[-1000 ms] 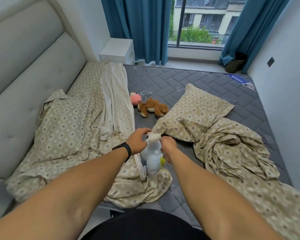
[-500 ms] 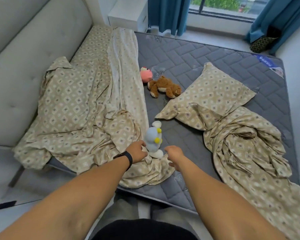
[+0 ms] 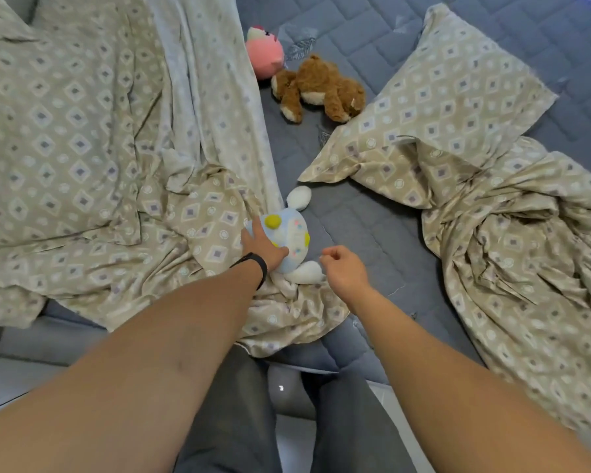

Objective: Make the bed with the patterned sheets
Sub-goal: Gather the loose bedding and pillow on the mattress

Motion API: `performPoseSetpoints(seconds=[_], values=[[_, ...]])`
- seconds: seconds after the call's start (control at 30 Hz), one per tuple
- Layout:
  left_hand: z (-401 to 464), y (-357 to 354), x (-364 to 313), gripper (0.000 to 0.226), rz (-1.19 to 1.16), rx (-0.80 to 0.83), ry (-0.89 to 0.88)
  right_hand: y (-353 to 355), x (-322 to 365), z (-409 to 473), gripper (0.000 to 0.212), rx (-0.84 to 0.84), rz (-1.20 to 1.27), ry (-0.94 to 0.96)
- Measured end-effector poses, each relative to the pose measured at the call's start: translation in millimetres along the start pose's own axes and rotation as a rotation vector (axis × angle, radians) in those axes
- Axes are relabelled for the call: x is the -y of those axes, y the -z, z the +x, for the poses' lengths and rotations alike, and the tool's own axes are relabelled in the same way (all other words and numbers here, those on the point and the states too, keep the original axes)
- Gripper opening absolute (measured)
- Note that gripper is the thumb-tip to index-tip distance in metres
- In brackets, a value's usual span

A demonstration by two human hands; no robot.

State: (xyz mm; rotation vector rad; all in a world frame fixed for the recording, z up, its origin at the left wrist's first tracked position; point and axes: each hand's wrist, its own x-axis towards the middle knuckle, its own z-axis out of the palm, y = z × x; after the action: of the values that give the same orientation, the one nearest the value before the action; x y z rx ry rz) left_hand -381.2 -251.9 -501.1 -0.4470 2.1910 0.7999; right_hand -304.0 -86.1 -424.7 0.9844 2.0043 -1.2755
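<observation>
Gripping the pale blue plush toy (image 3: 289, 233) from its left side, the left hand (image 3: 261, 245) wraps its fingers over the soft, rounded body; a black band (image 3: 253, 264) circles that wrist. The toy is fleecy, with yellow pom-pom bumps, small coloured dots and two white puffy ends, one at 12 o'clock and one at 5 o'clock of the body. It lies at the edge of the patterned sheet (image 3: 82, 165), part on the cloth and part on the mattress (image 3: 355, 216).

That sheet is thin, beige cotton-like fabric printed with diamonds and small rings, heavily creased, spread over the left half of the bed with a paler reverse side showing in a long fold toward 12 o'clock.

At 12 o'clock of the blue toy sit two more stuffed toys, touching: a round pink plush (image 3: 265, 51) and a shaggy brown teddy bear (image 3: 316, 87) lying flat. That makes three plush toys in all.

The right hand (image 3: 345, 268) hovers just beside the blue toy at its 4 o'clock, fingers loosely curled, holding nothing.

The mattress is grey, quilted in a diamond stitch, bare down the middle.

At 2 o'clock lies one square pillow (image 3: 451, 97) in the same diamond print, and from under its near corner a second rumpled patterned sheet (image 3: 509, 250) trails toward 5 o'clock, bunched in deep folds. Two hands, two sheets, one pillow.
</observation>
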Motion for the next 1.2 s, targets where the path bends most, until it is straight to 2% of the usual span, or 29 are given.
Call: performPoseSetpoints(seconds=[0.1,0.2,0.27,0.4,0.53,0.6,0.73,0.83,0.87,1.03,1.13,1.2], values=[[25.7,-1.5,3.9,0.107,-0.052,-0.045,0.080,-9.3,-13.4,18.5,0.029,0.025,-0.048,-0.037],[23.9,-0.6,5.3,0.093,-0.020,0.025,0.102,-11.2,-19.2,24.0,0.026,0.033,-0.053,-0.084],[12.9,3.3,9.3,0.094,-0.020,0.050,0.083,-11.2,-14.0,18.7,0.023,0.033,-0.042,-0.114],[-27.7,28.5,8.2,0.084,-0.289,0.006,0.060,-3.9,11.2,-3.5,0.015,0.024,-0.022,-0.101],[-76.7,66.9,-5.7,0.086,-0.559,-0.021,0.054,10.2,49.0,-40.2,0.011,0.067,0.164,-0.170],[-114.0,90.7,-21.7,0.085,-0.653,-0.066,-0.002,17.7,71.0,-68.3,0.025,0.141,0.288,-0.185],[-172.4,122.9,-40.6,0.068,-0.740,-0.088,-0.165,18.0,104.6,-102.5,0.064,0.282,0.474,-0.140],[-209.3,137.0,-39.8,0.034,-0.743,-0.093,-0.296,15.1,125.5,-120.5,0.068,0.311,0.549,-0.101],[-218.3,140.3,-36.8,0.032,-0.744,-0.113,-0.300,13.3,132.1,-127.1,0.071,0.313,0.548,-0.086],[-233.8,161.1,-3.5,0.051,-0.654,-0.276,-0.268,-15.5,148.3,-138.8,0.082,0.288,0.445,-0.016],[-230.2,180.0,22.5,0.075,-0.610,-0.254,-0.243,-45.3,151.6,-141.7,0.088,0.265,0.402,-0.063],[-215.7,202.8,44.0,0.075,-0.520,-0.224,-0.241,-74.6,164.5,-142.8,0.088,0.253,0.391,-0.076]])
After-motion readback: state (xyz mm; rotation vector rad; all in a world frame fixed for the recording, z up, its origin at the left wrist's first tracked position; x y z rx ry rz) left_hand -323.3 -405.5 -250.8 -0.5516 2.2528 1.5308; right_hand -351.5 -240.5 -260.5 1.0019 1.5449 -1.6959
